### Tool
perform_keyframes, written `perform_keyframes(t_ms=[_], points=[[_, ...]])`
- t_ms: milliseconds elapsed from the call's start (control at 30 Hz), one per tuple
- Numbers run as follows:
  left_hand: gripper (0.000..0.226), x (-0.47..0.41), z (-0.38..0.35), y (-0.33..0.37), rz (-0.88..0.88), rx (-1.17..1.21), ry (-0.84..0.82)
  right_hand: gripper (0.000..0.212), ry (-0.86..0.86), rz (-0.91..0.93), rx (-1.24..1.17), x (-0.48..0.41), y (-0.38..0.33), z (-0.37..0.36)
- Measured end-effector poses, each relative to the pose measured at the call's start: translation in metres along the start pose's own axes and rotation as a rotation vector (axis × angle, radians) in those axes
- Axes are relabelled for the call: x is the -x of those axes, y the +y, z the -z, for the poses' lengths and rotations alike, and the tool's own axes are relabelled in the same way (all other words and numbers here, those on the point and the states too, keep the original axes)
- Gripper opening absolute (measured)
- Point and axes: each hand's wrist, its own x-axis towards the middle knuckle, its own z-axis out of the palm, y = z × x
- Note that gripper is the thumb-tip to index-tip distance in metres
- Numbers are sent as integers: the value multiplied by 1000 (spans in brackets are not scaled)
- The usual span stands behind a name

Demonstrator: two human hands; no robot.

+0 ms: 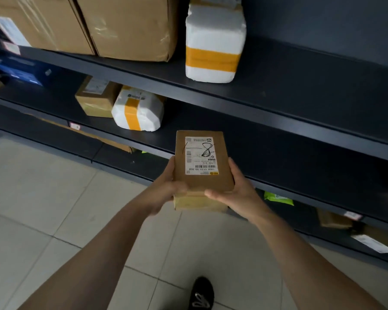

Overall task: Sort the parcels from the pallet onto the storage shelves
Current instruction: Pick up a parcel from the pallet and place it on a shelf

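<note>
A small brown cardboard parcel (202, 182) with a white shipping label on top is held in front of the dark shelving. My left hand (166, 186) grips its left side and my right hand (235, 189) grips its right side and near end. The parcel hovers over the front edge of the middle shelf (278, 139), right of a white foam parcel with an orange band (139, 110).
The upper shelf (300, 70) holds two large cardboard boxes (112, 25) and a tall white foam box (213, 45). A small brown box (96, 97) sits on the middle shelf. Lower shelves hold a green bag (278, 198) and more boxes. Pale tiled floor lies below.
</note>
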Motion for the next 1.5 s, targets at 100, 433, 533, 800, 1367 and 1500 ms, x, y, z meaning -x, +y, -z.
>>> perform_keyframes(t_ms=[100,433,533,800,1367,1500], points=[[127,-51,33,-15,13,-122,-22,89,5,79,39,-54,9,-5],[118,-219,110,-41,-279,-496,236,65,161,342,195,-243,36,-28],[111,-248,122,-43,-345,-725,335,81,251,396,317,-279,41,-39],[77,-278,126,-30,-346,-1173,684,62,516,435,778,-319,23,-47],[91,-173,91,-23,-15,-1724,415,77,300,119,1188,-200,36,-42],[87,-124,61,-18,-102,-1790,324,74,258,33,1166,-126,41,-37]])
